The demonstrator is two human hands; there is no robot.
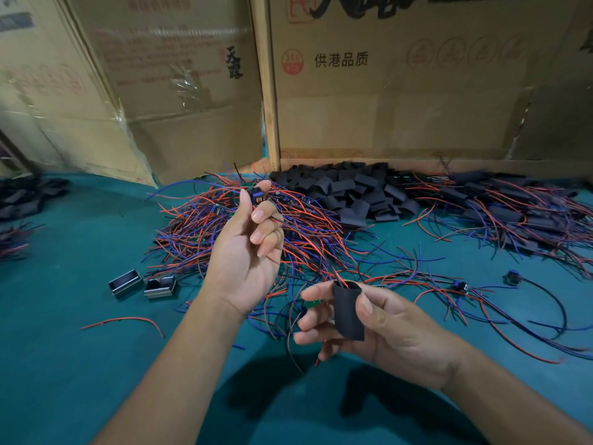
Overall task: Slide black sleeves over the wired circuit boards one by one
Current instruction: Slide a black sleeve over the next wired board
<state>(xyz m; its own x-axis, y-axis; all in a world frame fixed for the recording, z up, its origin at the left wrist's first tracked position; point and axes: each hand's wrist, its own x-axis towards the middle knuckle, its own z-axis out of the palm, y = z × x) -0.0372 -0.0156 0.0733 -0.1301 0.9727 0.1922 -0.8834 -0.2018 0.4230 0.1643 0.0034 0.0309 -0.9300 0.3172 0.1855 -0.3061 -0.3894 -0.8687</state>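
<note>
The right hand (382,326) holds one black sleeve (348,311) low and right of centre, above the green surface (80,364). The thumb presses the sleeve's right face; the curled fingers (313,316) back it from the left. The sleeve's long axis runs near vertical, open mouth up, lower end slightly toward the wrist. Red and dark wire ends protrude from the mouth. A green board edge (310,304) shows just left of the sleeve, against the fingers.

The left hand (248,252) is raised, palm toward the camera. Its thumb and forefinger pinch a wired circuit board (255,195) at the fingertips; the other fingers curl in over its wires.

On the surface behind lie a tangle of wired boards (288,226), a heap of loose sleeves (353,191) and, at right, sleeved boards (513,207).
</note>
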